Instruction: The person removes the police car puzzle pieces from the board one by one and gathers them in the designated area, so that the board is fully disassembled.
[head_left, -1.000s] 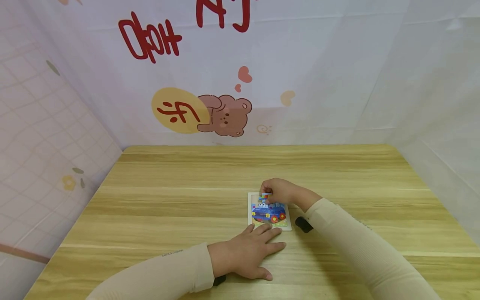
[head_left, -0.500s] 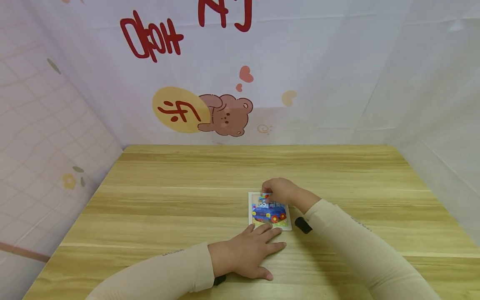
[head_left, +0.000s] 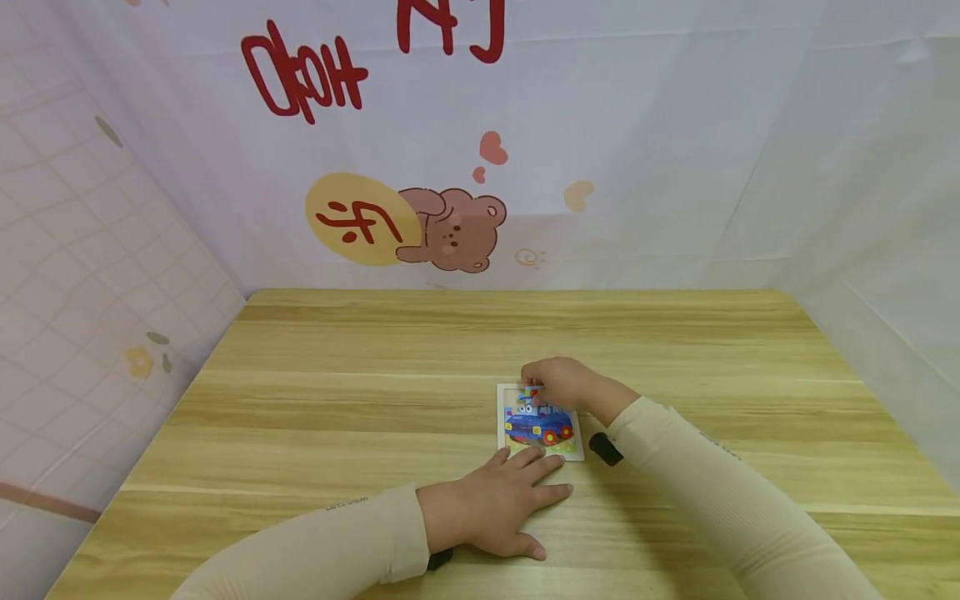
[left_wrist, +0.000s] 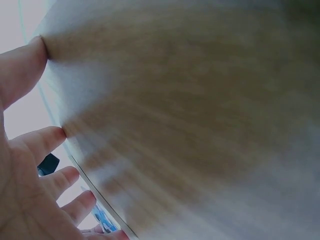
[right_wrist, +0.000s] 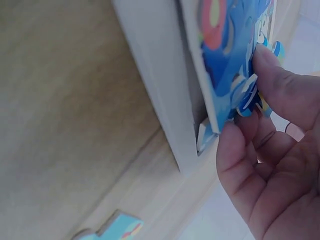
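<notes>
hardly anything has moved since the earlier frame: your right hand (head_left: 567, 382) pinches a thin blue-and-red board jigsaw piece (head_left: 533, 391) at the far side of the square white-rimmed car puzzle (head_left: 500, 425); your spread left hand (head_left: 498, 510) lies at its near edge. likely light, stiff; hold it by the edges.

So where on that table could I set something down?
Bare table shows left of the puzzle, beyond the left sleeve, and along the back up to the printed backdrop. It's crowded around the puzzle, between left hand and right hand; the right wrist view also shows a loose piece on the table nearby.
</notes>
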